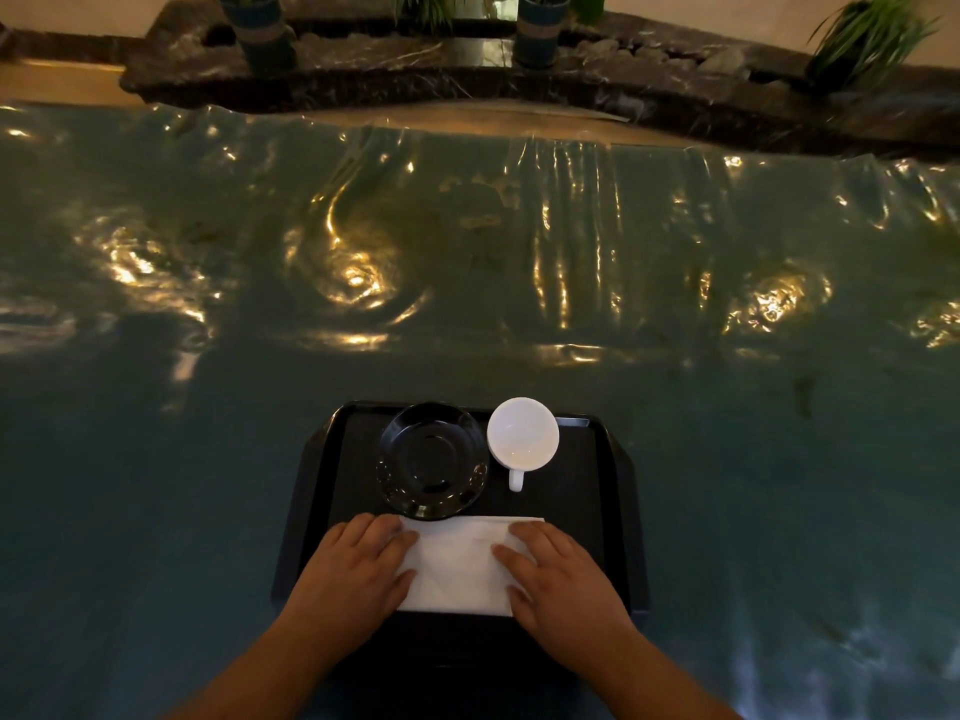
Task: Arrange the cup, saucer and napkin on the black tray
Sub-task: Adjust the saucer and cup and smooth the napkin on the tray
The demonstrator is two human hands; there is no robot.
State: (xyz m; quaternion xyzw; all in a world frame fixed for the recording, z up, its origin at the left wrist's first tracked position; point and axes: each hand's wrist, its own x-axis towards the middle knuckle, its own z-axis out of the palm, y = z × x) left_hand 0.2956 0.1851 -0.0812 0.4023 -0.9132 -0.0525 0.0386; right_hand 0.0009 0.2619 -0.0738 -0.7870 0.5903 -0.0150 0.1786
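A black tray point(613, 491) lies on the table near the front edge. On its far half a glossy black saucer point(432, 459) sits to the left, and a white cup point(522, 440) stands upright beside it on the right, handle pointing toward me. A white folded napkin point(457, 569) lies flat on the tray's near half. My left hand point(353, 574) rests palm down on the napkin's left edge, and my right hand point(561, 579) presses flat on its right edge, fingers spread. Neither hand grips anything.
The table is covered with a wrinkled, shiny dark teal plastic sheet point(467, 278) that reflects warm lights. Beyond its far edge runs a dark marble ledge point(467, 65) with potted plants point(535, 28).
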